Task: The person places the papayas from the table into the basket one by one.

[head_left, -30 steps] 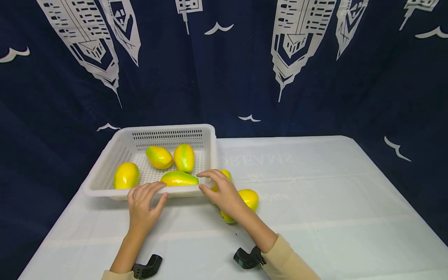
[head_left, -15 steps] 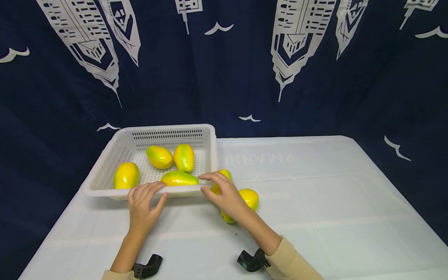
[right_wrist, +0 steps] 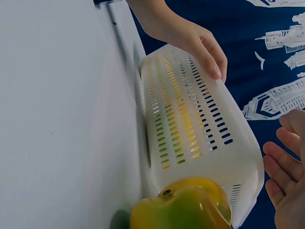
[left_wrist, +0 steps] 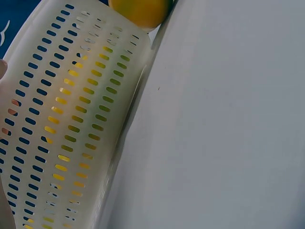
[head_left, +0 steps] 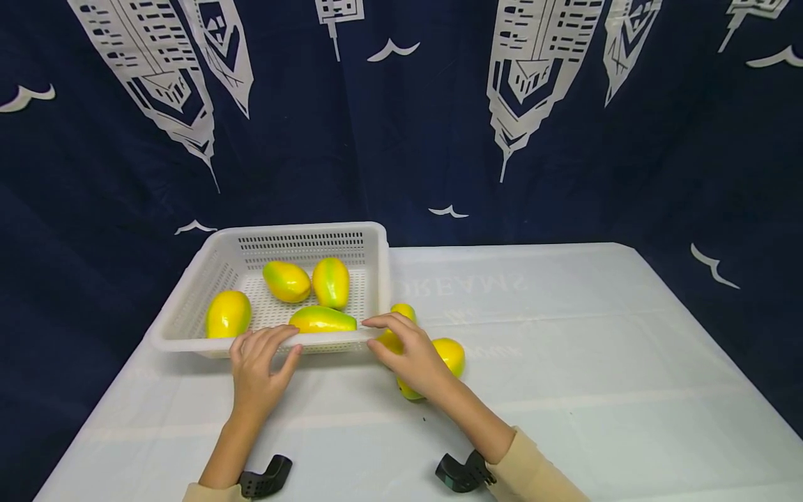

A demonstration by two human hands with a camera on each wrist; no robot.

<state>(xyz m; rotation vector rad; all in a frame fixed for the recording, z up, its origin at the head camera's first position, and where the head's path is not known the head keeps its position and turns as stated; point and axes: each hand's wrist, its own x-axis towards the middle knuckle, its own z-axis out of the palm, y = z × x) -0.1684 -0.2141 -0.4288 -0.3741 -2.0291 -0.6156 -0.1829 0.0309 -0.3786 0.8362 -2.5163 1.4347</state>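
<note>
My left hand grips the near rim of a white perforated plastic basket, its fingers over the edge and its thumb outside, as the right wrist view also shows. Several yellow-green mangoes lie in the basket, one mango just behind the near rim. By the front right corner hovers my right hand, fingers loosely spread and holding nothing; in the right wrist view the right hand stands apart from the rim. Beneath and beside it, partly hidden, are a mango and another mango on the table.
A white cloth covers the table, with faint lettering near its middle. Behind it hangs a dark blue curtain printed with white buildings and birds. Black wrist cameras sit on both forearms, the left camera close above the cloth.
My right hand has drifted slightly right and toward me, away from the basket's corner. The left hand, the basket and the mangoes stay in place.
</note>
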